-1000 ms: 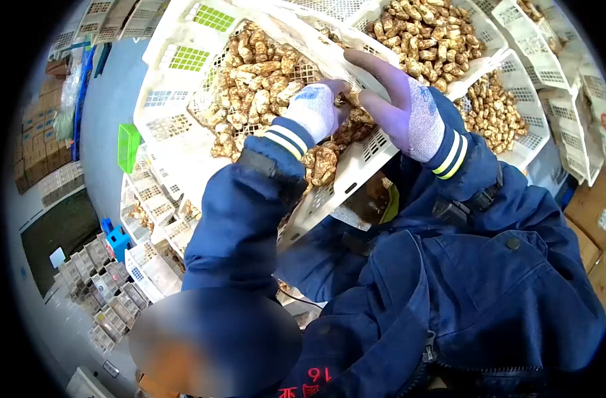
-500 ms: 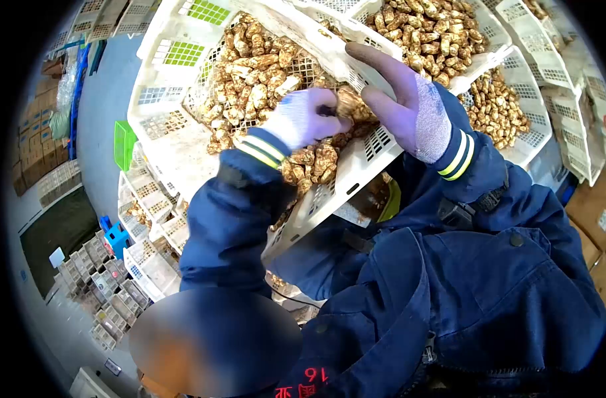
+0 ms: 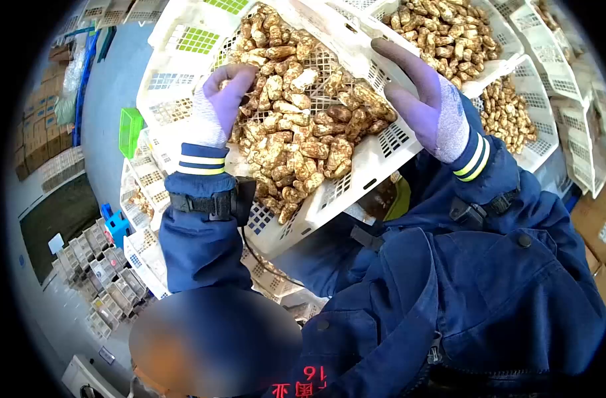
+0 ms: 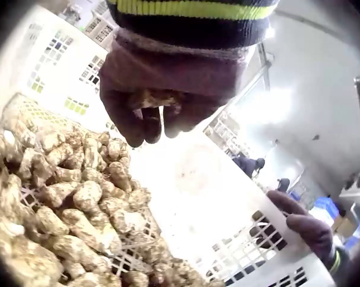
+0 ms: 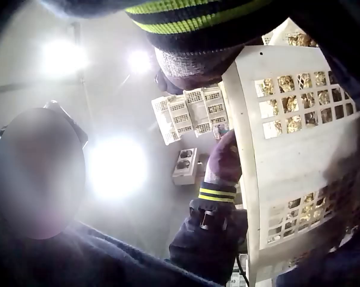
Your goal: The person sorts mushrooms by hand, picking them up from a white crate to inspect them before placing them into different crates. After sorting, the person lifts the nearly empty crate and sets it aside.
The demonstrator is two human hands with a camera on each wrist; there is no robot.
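Knobbly brown-and-cream tubers (image 3: 286,142) lie heaped in a white slatted crate (image 3: 356,189). My gloved left hand (image 3: 226,99) is over the crate's left side, at the edge of the heap. In the left wrist view its curled fingers pinch a small brown, mottled tuber (image 4: 156,97), mostly hidden by the glove. My gloved right hand (image 3: 432,109) rests at the crate's right rim, with long, straight fingers and the thumb spread apart. The right wrist view shows the crate's outer wall (image 5: 299,143), with much of that hand hidden.
Beyond the right rim, another crate of tubers (image 3: 442,40) and one with smaller tubers (image 3: 508,119) stand close by. A green bin (image 3: 130,132) is at the left. Stacked crates (image 3: 100,272) stand on the floor farther off, with cardboard boxes (image 3: 601,229) at far right.
My left hand has moved left from the tubers near the right-hand rim to the heap's left edge, uncovering the middle of the heap. My right hand has stayed at the rim.
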